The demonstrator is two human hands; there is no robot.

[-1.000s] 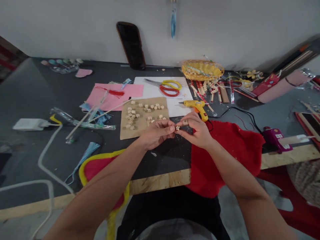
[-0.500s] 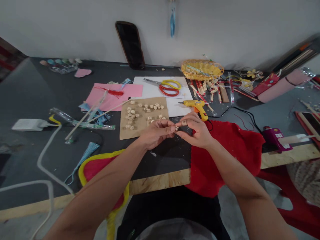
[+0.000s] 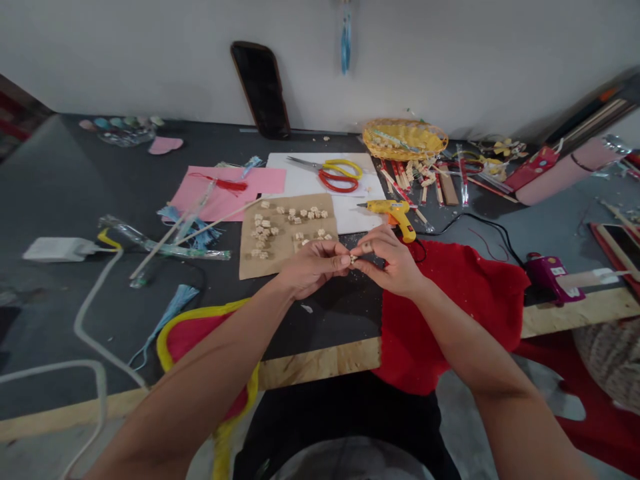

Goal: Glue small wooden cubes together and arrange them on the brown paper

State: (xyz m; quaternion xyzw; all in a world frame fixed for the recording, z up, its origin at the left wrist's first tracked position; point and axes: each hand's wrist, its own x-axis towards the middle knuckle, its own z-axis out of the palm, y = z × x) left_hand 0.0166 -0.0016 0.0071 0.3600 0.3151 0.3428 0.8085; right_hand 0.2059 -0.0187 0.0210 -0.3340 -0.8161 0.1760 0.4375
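Between my fingertips is a small pale beige piece (image 3: 353, 259), shaped much like the clusters on the brown paper; its detail is mostly hidden. My left hand (image 3: 316, 268) pinches it from the left with thumb and forefinger. From the other side, my right hand (image 3: 389, 261) also pinches it, thumb below and fingers above. Just beyond the left hand lies a sheet of brown paper (image 3: 280, 257) bearing several small beige flower-like clusters (image 3: 263, 231). A yellow glue gun (image 3: 395, 212) rests behind my right hand, its nozzle pointing left.
Scissors (image 3: 340, 175) lie on white paper. Behind stands a yellow basket (image 3: 370, 143), with red-wrapped sticks (image 3: 400, 175) in front. Red felt (image 3: 450, 300) hangs over the table edge. A phone (image 3: 260, 90) leans on the wall. Pink paper (image 3: 270, 181) and a charger (image 3: 60, 249) lie left.
Both hands stay in almost the same place. The fingers have shifted slightly around the small beige piece, which seems turned a little.
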